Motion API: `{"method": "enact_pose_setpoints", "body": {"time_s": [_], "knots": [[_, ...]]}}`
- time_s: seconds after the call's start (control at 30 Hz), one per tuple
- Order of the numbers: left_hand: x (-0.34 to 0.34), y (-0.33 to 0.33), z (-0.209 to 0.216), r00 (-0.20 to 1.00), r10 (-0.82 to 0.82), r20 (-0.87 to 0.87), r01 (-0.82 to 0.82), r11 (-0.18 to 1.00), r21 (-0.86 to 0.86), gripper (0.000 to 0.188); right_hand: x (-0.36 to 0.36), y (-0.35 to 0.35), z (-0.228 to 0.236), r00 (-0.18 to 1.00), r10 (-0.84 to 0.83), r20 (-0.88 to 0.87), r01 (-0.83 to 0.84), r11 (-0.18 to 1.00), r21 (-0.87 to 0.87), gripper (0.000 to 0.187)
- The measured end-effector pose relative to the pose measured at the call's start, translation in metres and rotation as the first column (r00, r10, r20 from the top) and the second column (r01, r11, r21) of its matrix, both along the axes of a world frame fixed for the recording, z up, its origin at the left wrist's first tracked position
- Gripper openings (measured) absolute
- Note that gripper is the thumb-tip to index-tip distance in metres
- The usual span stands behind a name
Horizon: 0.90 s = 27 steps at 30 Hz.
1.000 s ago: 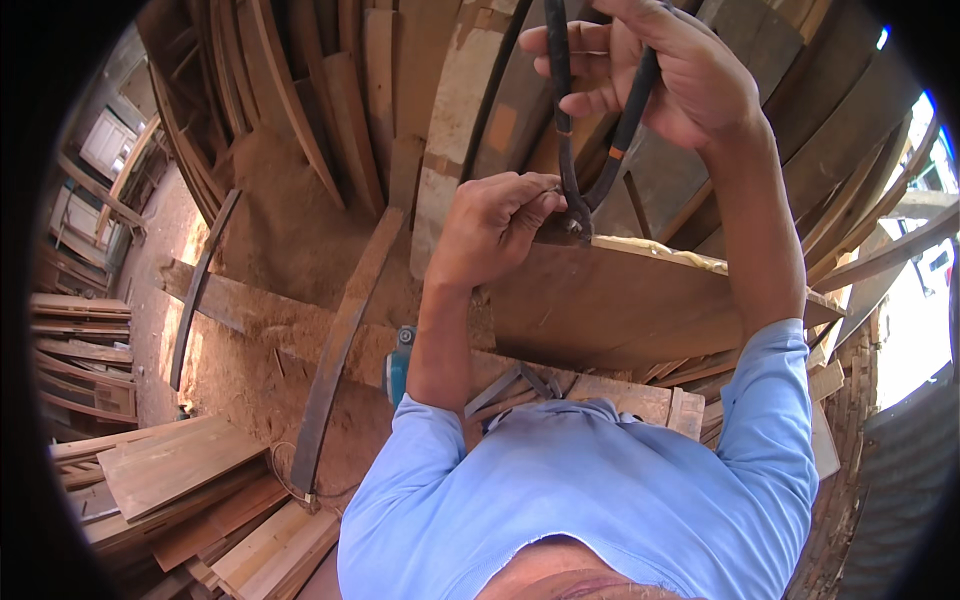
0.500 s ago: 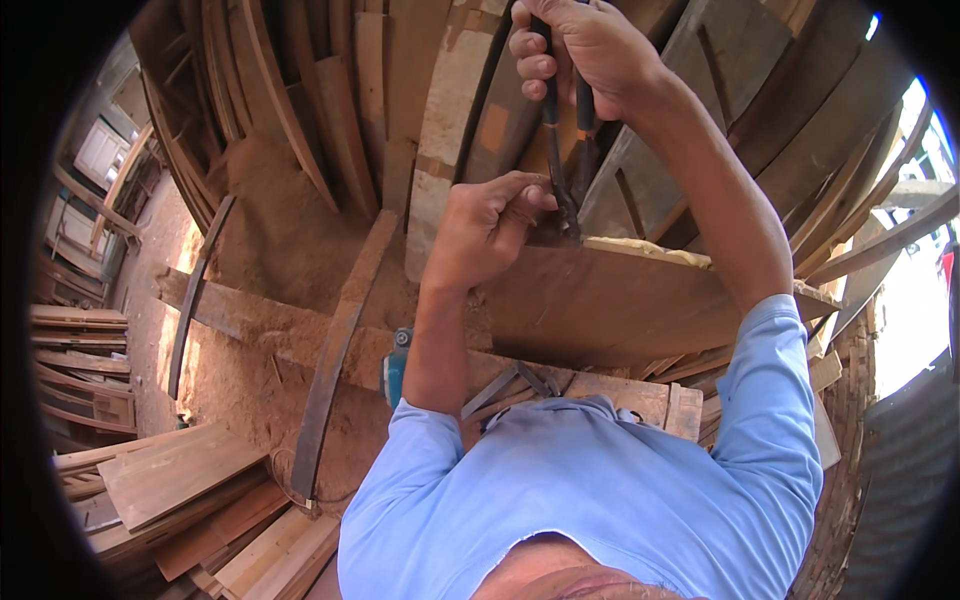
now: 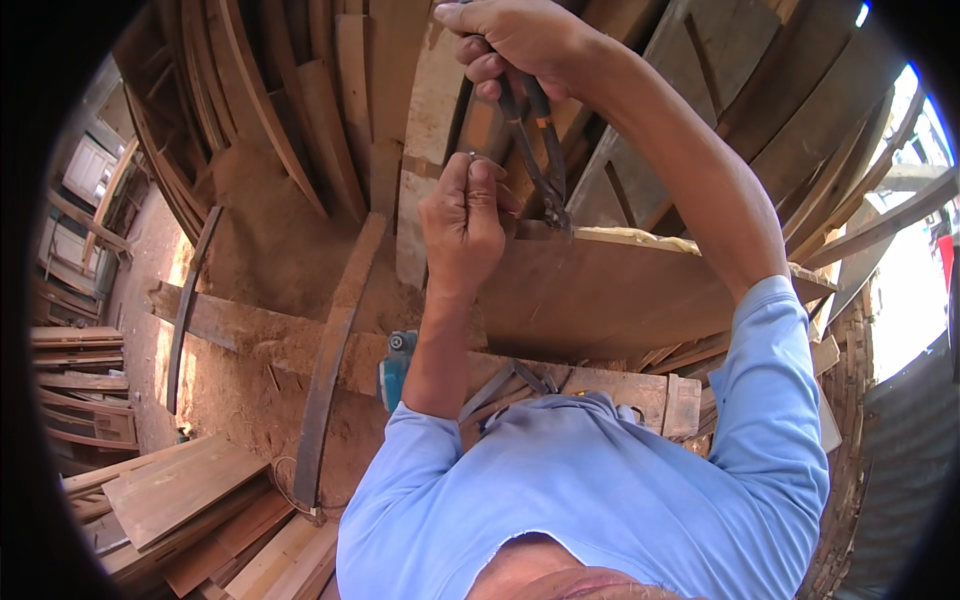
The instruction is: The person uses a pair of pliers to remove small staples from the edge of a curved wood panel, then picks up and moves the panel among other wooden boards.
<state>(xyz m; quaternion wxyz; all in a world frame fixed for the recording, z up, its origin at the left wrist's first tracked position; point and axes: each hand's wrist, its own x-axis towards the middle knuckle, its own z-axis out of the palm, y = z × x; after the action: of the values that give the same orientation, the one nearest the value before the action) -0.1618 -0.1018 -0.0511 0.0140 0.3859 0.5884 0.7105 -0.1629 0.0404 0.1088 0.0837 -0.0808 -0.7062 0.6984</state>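
My right hand [image 3: 515,45], at the top, is closed round the dark handles of a pair of pincers [image 3: 545,165] with orange bands. The handles lean to the left. Their jaws rest at the upper edge of a broad brown wooden board [image 3: 610,295], by a pale, rough strip [image 3: 640,238] along that edge. Left of the jaws, my left hand [image 3: 465,215] is closed, thumb pressed to the forefinger. A tiny light tip shows above its fingers, too small to name. What the jaws grip is hidden.
Curved planks [image 3: 270,100] and wide boards [image 3: 690,110] lean beyond my hands. A teal power tool [image 3: 396,370] sits by my left forearm on a sawdust-covered beam [image 3: 260,325]. Stacked boards [image 3: 185,485] lie at lower left. A dark curved strip [image 3: 335,370] crosses the beam.
My right hand has moved left, tilting the pincers' handles that way. My left hand has come away from the jaws to the left, its fingers now pinched and pointing up.
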Motion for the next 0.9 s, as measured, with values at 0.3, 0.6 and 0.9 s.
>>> {"method": "enact_pose_setpoints", "body": {"time_s": [0.3, 0.6, 0.9], "knots": [[0.009, -0.008, 0.002, 0.999, 0.034, -0.009, -0.034, 0.999, -0.009, 0.033, -0.030, 0.011, -0.020, 0.965, 0.262, -0.017, -0.263, 0.962, -0.069, 0.025], [0.003, -0.007, -0.005, 0.992, 0.069, -0.107, -0.064, 0.997, 0.049, 0.026, -0.024, -0.022, -0.014, 0.991, 0.097, 0.097, -0.113, 0.978, 0.177, 0.034], [0.003, -0.013, -0.016, 0.998, -0.050, 0.028, 0.047, 0.991, 0.125, 0.036, 0.009, -0.040, -0.011, 0.987, -0.023, -0.161, 0.078, 0.935, 0.345, 0.040]]}}
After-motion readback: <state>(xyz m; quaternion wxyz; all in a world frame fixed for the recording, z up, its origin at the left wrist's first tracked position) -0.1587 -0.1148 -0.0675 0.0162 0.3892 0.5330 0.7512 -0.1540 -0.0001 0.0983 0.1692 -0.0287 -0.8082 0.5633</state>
